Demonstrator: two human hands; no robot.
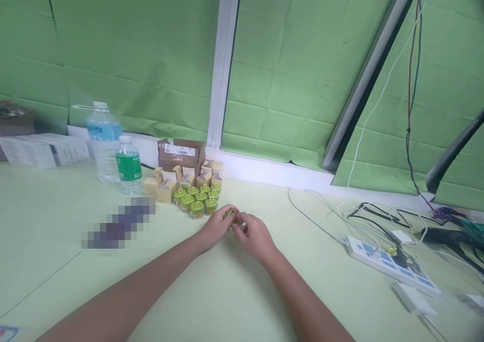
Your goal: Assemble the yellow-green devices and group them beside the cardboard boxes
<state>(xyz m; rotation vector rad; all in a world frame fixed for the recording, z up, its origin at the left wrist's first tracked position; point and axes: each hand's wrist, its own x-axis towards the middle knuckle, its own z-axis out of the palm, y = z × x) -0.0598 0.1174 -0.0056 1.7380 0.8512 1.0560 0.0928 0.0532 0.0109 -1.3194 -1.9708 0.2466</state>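
Note:
Between my hands, over the table, is a small green-lidded jar (230, 212), mostly covered by fingers. My left hand (216, 228) is closed around it from the left. The thumb and bent fingers of my right hand (256, 237) pinch at its right side; exactly what the fingertips grip is hard to see. A faint thin loop, perhaps thread, curves just beyond the right knuckles. Close by on the left stand several similar clear jars (197, 210) with green lids and yellowish loops on top, grouped in rows.
Behind the jars are small opened cardboard boxes (165, 190) and a larger brown carton (177, 154). Two water bottles (129, 166) and white boxes (45, 149) stand farther left. A blurred patch covers something at left. To the right lie a power strip (391, 265) and tangled cables (363, 216).

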